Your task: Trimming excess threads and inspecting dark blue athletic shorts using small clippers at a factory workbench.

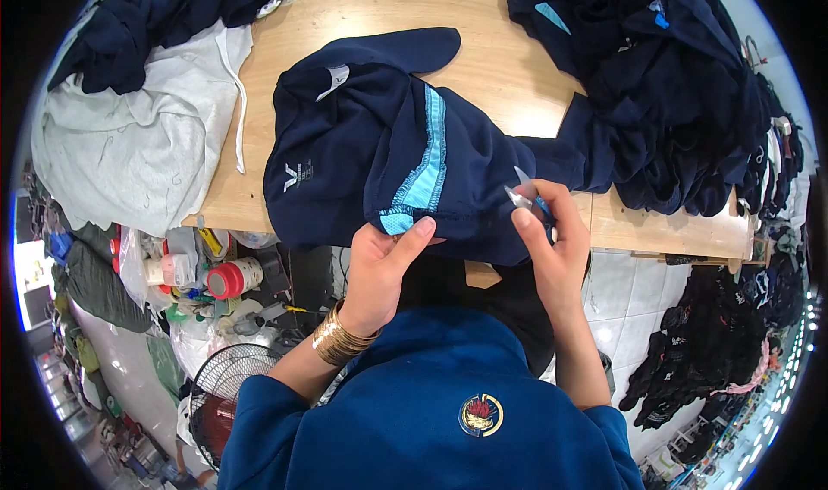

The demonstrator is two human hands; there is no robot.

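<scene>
A navy garment (336,171) lies on the wooden table, turned so that a light blue strip (426,158) with overlocked edges shows along it. My left hand (379,266) pinches the garment's hem at the lower end of that strip, thumb on top. In my right hand (556,240) is a small pair of thread snips (519,194), its pointed blades apart and aimed up and left. The snips are just right of the garment and their handle is partly hidden by my fingers.
A heap of navy garments (664,84) covers the table's right side. White-grey fabric with a drawstring (138,128) hangs over the left edge, beside more navy cloth (172,15). Below are a red-and-white container (235,279) and a fan (226,386). Dark clothes (699,343) lie at right.
</scene>
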